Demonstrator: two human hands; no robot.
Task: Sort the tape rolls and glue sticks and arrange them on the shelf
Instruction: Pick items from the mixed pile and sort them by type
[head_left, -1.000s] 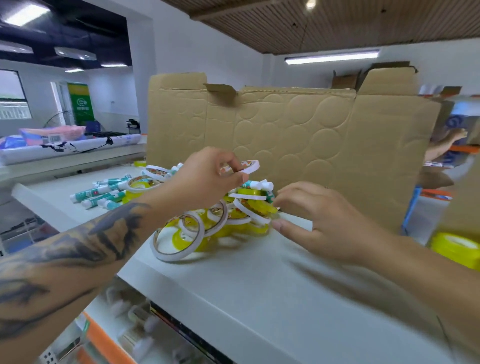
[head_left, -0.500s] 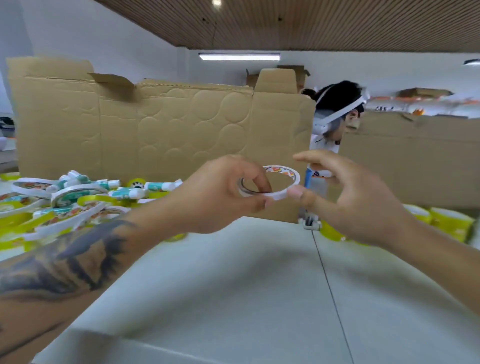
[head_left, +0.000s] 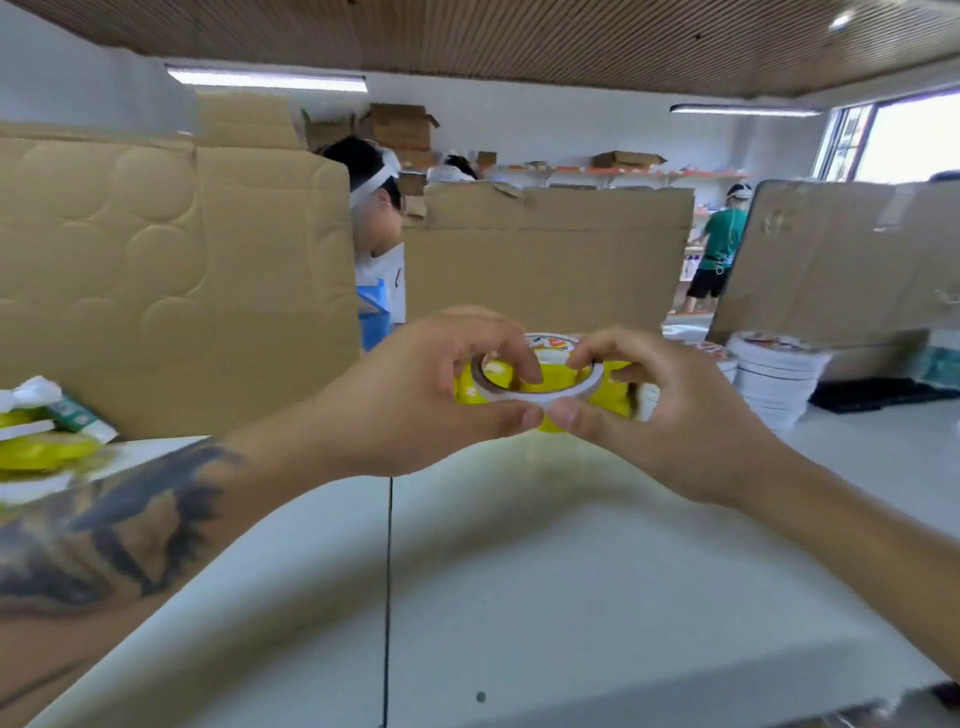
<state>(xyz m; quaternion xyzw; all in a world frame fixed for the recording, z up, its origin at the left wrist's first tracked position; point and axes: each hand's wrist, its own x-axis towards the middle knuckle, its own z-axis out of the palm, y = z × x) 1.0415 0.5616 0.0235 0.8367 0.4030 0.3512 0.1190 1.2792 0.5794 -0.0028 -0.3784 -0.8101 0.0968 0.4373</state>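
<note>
A thin white tape roll (head_left: 535, 397) is held level above the white shelf top (head_left: 519, 597), pinched from both sides. My left hand (head_left: 415, 395) grips its left rim with thumb below and fingers over the top. My right hand (head_left: 660, 415) pinches its right rim the same way. Directly behind the roll sits a stack of yellow tape rolls (head_left: 608, 395) with a white printed roll (head_left: 553, 345) on top. At the far left edge lies the mixed pile of yellow and white tape rolls (head_left: 41, 449) with a glue stick (head_left: 78, 415) on it.
Cardboard panels (head_left: 171, 270) stand along the back of the shelf. A tall stack of white tape rolls (head_left: 774, 374) stands at the right, by a black tray (head_left: 883, 397). A person (head_left: 379, 223) in a headband stands behind the cardboard gap; another person (head_left: 719, 249) stands farther back.
My view swung right, leaving the mixed pile at the left edge. My left hand carried the white roll rightward, my right hand joined it, and both now hold it by the yellow stack.
</note>
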